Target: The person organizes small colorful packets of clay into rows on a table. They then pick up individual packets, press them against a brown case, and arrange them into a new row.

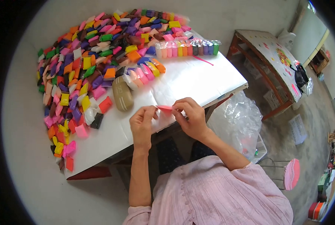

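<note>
A small pink packet (165, 108) is stretched between my two hands over the front edge of the white table. My left hand (142, 120) pinches its left end, thumb against the fingers. The other end is gripped by the thumb and fingertips of my right hand (191, 116). Just beyond my left hand lies an olive-green oval case (122, 94) with pale stripes. Behind it rests a clear bag of coloured packets (144, 74), pink, yellow and orange among them.
Coloured packets (86, 62) are heaped over the table's left and back. A longer clear bag with a row of packets (188, 49) lies at the back, a pink strip (203, 60) before it. Clear plastic bags (236, 122) hang right of the table. A second table (266, 56) stands beyond.
</note>
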`<act>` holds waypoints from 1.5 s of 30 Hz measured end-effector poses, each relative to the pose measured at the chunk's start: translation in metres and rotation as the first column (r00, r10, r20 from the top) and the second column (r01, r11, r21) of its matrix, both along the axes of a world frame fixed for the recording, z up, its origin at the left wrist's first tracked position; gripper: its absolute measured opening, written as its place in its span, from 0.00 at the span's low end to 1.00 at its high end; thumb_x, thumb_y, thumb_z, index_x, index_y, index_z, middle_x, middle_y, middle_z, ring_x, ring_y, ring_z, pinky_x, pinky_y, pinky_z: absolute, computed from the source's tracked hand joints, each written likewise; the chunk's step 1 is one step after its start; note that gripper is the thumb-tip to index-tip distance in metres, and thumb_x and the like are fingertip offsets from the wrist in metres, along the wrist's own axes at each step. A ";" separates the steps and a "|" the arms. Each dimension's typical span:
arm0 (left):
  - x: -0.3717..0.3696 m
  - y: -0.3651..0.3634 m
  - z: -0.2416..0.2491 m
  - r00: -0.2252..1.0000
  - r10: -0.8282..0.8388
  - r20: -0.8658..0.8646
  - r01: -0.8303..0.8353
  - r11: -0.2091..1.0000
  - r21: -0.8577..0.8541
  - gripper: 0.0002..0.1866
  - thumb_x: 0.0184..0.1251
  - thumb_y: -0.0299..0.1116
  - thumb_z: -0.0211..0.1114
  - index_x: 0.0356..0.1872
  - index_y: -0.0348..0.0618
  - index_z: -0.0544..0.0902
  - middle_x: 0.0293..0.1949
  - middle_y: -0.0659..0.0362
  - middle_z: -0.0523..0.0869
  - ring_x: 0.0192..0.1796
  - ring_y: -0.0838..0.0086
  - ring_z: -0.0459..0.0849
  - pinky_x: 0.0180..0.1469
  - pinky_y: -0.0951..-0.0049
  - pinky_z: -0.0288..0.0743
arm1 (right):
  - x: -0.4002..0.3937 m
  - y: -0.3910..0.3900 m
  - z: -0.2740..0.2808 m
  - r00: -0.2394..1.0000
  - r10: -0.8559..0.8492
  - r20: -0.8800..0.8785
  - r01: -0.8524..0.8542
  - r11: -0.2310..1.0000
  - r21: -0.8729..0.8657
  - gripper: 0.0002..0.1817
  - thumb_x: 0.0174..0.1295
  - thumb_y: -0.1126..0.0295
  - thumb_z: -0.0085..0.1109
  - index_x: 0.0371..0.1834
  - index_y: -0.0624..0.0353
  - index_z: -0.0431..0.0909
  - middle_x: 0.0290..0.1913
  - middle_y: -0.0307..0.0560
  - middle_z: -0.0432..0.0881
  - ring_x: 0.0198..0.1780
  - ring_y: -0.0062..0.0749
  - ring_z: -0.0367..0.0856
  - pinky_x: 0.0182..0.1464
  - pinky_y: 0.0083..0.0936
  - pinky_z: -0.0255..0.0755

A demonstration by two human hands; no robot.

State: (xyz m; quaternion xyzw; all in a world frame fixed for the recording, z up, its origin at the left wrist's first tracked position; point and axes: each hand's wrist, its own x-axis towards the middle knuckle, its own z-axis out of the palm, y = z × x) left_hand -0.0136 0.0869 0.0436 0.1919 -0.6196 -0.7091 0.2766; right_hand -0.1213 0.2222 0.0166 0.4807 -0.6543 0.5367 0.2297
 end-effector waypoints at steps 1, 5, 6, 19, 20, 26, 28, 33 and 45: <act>-0.001 -0.002 -0.001 0.997 0.064 -0.032 -0.067 0.990 -0.127 0.10 0.70 0.32 0.63 0.41 0.35 0.85 0.34 0.66 0.83 0.38 0.83 0.76 0.43 0.80 0.69 | 0.000 0.002 0.003 0.993 0.033 0.111 -0.033 0.999 -0.006 0.06 0.57 0.79 0.65 0.37 0.62 0.80 0.33 0.43 0.82 0.30 0.29 0.80 0.31 0.22 0.72; -0.006 -0.006 -0.002 0.992 -0.091 -0.085 0.054 0.928 -0.368 0.12 0.71 0.33 0.63 0.48 0.36 0.84 0.39 0.63 0.85 0.36 0.81 0.77 0.50 0.78 0.72 | -0.002 0.007 0.002 0.846 0.185 0.500 -0.220 0.975 0.012 0.03 0.64 0.76 0.62 0.36 0.64 0.80 0.32 0.38 0.81 0.31 0.18 0.78 0.32 0.18 0.70; -0.006 -0.004 -0.003 0.989 -0.120 -0.084 0.093 0.958 -0.272 0.11 0.70 0.33 0.63 0.46 0.36 0.84 0.38 0.64 0.85 0.36 0.82 0.77 0.49 0.79 0.72 | -0.002 0.008 0.001 0.798 0.208 0.565 -0.254 0.967 0.003 0.04 0.65 0.75 0.61 0.36 0.65 0.80 0.32 0.36 0.81 0.32 0.16 0.77 0.32 0.17 0.70; -0.011 0.012 -0.012 0.983 -0.038 -0.177 0.068 0.984 0.165 0.07 0.69 0.27 0.64 0.35 0.34 0.87 0.28 0.65 0.84 0.29 0.86 0.76 0.33 0.83 0.69 | -0.006 0.008 0.008 0.549 0.300 0.781 -0.355 0.929 -0.107 0.14 0.71 0.65 0.56 0.35 0.67 0.79 0.26 0.35 0.78 0.27 0.15 0.73 0.31 0.16 0.70; -0.012 0.012 -0.012 0.985 -0.024 -0.172 0.054 0.983 0.173 0.07 0.69 0.27 0.64 0.35 0.34 0.87 0.28 0.65 0.84 0.29 0.86 0.76 0.33 0.83 0.69 | -0.007 0.007 0.008 0.562 0.297 0.772 -0.364 0.927 -0.092 0.14 0.71 0.65 0.57 0.35 0.68 0.80 0.25 0.36 0.78 0.27 0.15 0.73 0.30 0.16 0.70; -0.040 -0.017 -0.028 0.990 0.061 0.130 -0.035 0.980 -0.194 0.10 0.65 0.29 0.66 0.36 0.30 0.86 0.26 0.59 0.85 0.27 0.81 0.77 0.33 0.76 0.71 | -0.023 -0.010 0.012 0.826 -0.046 0.562 -0.160 0.936 0.312 0.16 0.64 0.63 0.62 0.30 0.68 0.81 0.23 0.47 0.81 0.26 0.32 0.79 0.34 0.28 0.74; -0.048 -0.021 -0.028 0.969 0.128 0.213 -0.042 0.928 -0.369 0.11 0.64 0.30 0.67 0.38 0.29 0.85 0.24 0.56 0.84 0.26 0.78 0.76 0.33 0.74 0.71 | -0.031 -0.024 0.011 0.910 -0.183 0.373 0.002 0.899 0.438 0.16 0.62 0.63 0.62 0.28 0.71 0.80 0.23 0.58 0.82 0.27 0.47 0.83 0.36 0.39 0.76; -0.034 -0.011 -0.024 0.941 0.331 0.070 -0.212 0.738 -0.640 0.12 0.64 0.29 0.65 0.45 0.31 0.81 0.30 0.52 0.79 0.28 0.70 0.75 0.34 0.70 0.71 | -0.042 -0.006 -0.002 0.939 -0.165 0.301 0.077 0.956 0.284 0.14 0.61 0.61 0.64 0.35 0.63 0.81 0.34 0.56 0.82 0.35 0.52 0.82 0.38 0.41 0.76; -0.007 0.008 -0.028 0.994 0.099 -0.051 -0.088 0.413 -0.906 0.07 0.57 0.22 0.68 0.34 0.36 0.77 0.33 0.52 0.75 0.37 0.58 0.73 0.41 0.61 0.69 | -0.009 0.012 -0.007 0.977 -0.112 -0.181 0.168 0.927 0.335 0.10 0.53 0.68 0.68 0.32 0.57 0.77 0.33 0.44 0.74 0.36 0.38 0.77 0.36 0.33 0.74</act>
